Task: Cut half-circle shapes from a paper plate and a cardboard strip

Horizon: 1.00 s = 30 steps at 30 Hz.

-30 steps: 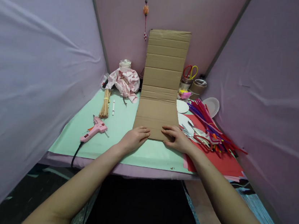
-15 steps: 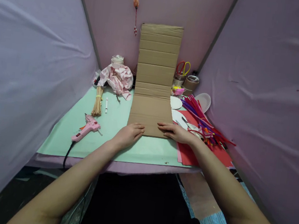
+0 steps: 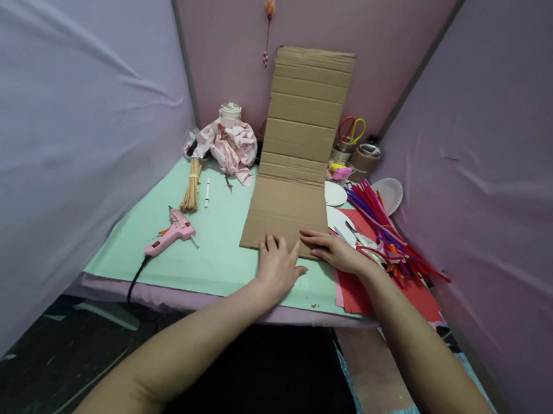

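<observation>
A long creased strip of brown cardboard (image 3: 298, 149) lies on the mint-green table mat (image 3: 210, 252) and bends up against the pink back wall. My left hand (image 3: 276, 266) rests flat on the cardboard's near edge, fingers stretched out. My right hand (image 3: 334, 250) lies flat at the cardboard's near right corner, fingers extended toward the left. Neither hand holds anything.
A pink glue gun (image 3: 172, 233) with a black cord lies on the left. Behind it are a stick bundle (image 3: 191, 186), a white pen (image 3: 207, 193) and crumpled pink cloth (image 3: 228, 147). To the right lie red paper (image 3: 387, 291), pipe cleaners (image 3: 384, 230), paper plates (image 3: 389, 194), tape rolls (image 3: 364, 157), scissors (image 3: 351, 130).
My left hand has slid right along the cardboard's near edge toward my right hand and now lies flat with fingers pointing away. The right hand has stayed in place.
</observation>
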Each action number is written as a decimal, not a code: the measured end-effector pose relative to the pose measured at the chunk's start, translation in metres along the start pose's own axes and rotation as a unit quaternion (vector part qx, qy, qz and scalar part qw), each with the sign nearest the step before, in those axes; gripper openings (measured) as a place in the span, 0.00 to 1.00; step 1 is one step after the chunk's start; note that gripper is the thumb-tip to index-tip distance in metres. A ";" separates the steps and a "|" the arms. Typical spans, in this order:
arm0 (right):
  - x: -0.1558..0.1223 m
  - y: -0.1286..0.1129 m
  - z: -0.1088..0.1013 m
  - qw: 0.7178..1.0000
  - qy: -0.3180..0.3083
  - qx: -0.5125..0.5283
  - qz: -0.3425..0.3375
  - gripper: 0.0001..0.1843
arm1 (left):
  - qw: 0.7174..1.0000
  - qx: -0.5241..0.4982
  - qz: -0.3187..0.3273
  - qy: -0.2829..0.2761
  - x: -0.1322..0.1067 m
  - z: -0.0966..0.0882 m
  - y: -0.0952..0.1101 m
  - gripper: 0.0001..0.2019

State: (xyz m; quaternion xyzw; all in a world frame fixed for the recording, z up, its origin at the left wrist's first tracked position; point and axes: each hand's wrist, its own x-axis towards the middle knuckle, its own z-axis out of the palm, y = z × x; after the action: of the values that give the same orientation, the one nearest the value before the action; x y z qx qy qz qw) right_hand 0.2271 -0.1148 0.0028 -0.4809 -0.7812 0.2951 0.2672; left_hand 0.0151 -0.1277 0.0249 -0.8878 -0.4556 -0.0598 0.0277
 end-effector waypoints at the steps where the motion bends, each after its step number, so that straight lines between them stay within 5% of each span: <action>1: 0.000 0.000 0.000 1.000 -0.001 0.000 0.002 0.23 | 1.000 0.003 -0.005 -0.009 0.000 -0.001 0.001 0.32; 10: -0.001 -0.007 -0.001 1.000 -0.007 -0.002 0.018 0.22 | 1.000 -0.025 0.003 -0.015 -0.002 -0.001 -0.008 0.34; 20: -0.001 -0.003 0.001 1.000 -0.005 -0.010 0.015 0.22 | 0.991 -0.098 0.042 -0.082 -0.002 0.007 -0.013 0.44; 26: -0.001 -0.006 0.000 0.999 -0.013 -0.017 0.023 0.23 | 0.983 -0.109 0.114 -0.098 0.009 -0.003 -0.046 0.26; 30: 0.000 -0.008 -0.002 0.999 -0.020 -0.015 0.026 0.23 | 0.971 -0.118 0.183 -0.097 0.021 -0.010 -0.073 0.26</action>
State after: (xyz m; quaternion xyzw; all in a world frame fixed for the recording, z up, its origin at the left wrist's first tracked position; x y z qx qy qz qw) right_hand 0.2236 -0.1175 0.0096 -0.4993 -0.7777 0.3002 0.2363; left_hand -0.0325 -0.0692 0.0367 -0.9545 -0.2760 -0.0211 -0.1111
